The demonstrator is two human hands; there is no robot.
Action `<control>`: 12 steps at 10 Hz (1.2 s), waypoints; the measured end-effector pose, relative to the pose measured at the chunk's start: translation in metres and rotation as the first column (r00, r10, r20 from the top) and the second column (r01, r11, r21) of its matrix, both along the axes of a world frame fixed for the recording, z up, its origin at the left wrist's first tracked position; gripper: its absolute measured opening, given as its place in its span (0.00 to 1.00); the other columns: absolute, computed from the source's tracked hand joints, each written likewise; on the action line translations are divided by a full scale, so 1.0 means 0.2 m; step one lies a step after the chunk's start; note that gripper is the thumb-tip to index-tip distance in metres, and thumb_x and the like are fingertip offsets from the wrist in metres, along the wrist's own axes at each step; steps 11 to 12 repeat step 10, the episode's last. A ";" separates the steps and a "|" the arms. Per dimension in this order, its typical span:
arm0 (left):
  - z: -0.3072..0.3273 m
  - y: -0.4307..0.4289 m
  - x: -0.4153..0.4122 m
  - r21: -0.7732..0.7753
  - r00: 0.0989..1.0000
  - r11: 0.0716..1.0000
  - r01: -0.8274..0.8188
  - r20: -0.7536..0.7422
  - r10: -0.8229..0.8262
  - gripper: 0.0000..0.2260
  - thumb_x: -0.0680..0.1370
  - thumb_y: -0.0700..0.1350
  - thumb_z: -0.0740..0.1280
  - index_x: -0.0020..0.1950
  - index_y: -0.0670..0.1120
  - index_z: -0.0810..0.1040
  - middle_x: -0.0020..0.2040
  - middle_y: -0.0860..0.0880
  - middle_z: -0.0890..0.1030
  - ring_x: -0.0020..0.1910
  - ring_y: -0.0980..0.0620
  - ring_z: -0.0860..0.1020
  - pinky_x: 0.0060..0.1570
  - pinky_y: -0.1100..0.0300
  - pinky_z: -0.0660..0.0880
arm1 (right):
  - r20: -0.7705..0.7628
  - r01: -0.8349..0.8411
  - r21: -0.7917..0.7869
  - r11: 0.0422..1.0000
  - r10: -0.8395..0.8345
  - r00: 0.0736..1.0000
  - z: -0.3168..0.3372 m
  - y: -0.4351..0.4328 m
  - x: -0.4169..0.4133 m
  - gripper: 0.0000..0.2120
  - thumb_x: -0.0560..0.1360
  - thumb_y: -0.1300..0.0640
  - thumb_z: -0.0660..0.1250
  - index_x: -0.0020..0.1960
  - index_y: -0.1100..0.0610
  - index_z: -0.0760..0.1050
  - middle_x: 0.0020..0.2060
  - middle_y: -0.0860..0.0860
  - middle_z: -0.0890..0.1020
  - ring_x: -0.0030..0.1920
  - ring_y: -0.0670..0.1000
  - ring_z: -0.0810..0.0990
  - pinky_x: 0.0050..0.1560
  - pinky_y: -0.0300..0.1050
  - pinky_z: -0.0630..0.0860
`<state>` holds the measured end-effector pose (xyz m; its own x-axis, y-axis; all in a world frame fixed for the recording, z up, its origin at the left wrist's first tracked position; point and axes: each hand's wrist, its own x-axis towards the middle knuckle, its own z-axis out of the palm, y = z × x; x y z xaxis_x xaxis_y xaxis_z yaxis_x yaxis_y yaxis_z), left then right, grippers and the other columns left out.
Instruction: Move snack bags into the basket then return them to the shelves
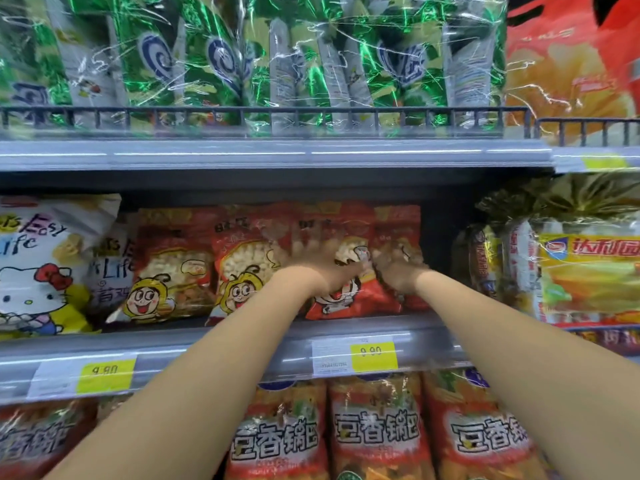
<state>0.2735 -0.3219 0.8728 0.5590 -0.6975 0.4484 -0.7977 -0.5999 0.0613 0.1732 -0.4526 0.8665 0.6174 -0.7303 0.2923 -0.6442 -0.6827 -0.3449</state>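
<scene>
Both arms reach to the middle shelf, where a red bag stands upright at the right end of a row of other bags. The left hand lies over the bag's front and the right hand is at its right edge, both touching it. Motion blur hides the fingers, so I cannot tell whether they grip or only press. Green bags fill the shelf above, orange bags the one below.

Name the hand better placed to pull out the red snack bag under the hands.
Left, probably: left hand lies across the red snack bag; right hand only reaches its right edge. Blur hides grips.
</scene>
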 end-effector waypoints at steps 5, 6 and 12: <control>0.00 0.00 -0.02 0.103 0.984 0.993 -0.061 0.175 0.042 0.39 0.72 0.75 0.50 0.78 0.59 0.44 0.79 0.53 0.38 0.77 0.37 0.40 0.69 0.29 0.40 | -0.083 -0.010 -0.057 0.998 0.005 0.997 -0.05 -0.20 -0.07 0.51 0.71 0.27 0.58 0.76 0.46 0.29 0.76 0.63 0.44 0.75 0.67 0.51 0.72 0.59 0.58; -0.02 -0.04 -0.05 0.100 0.983 0.992 0.078 0.156 -0.093 0.41 0.72 0.75 0.53 0.78 0.59 0.41 0.78 0.53 0.35 0.77 0.41 0.39 0.73 0.36 0.40 | -0.089 -0.004 -0.086 0.996 -0.004 0.996 -0.06 -0.21 -0.05 0.52 0.71 0.29 0.62 0.76 0.47 0.30 0.76 0.64 0.46 0.74 0.67 0.53 0.71 0.58 0.61; -0.05 -0.08 -0.08 0.205 0.985 0.979 -0.002 0.168 -0.033 0.42 0.72 0.75 0.50 0.78 0.58 0.36 0.79 0.49 0.37 0.77 0.40 0.39 0.74 0.41 0.45 | -0.084 0.017 -0.082 0.997 -0.024 0.996 -0.05 -0.21 -0.05 0.47 0.73 0.30 0.59 0.77 0.43 0.31 0.77 0.60 0.41 0.75 0.66 0.50 0.71 0.60 0.59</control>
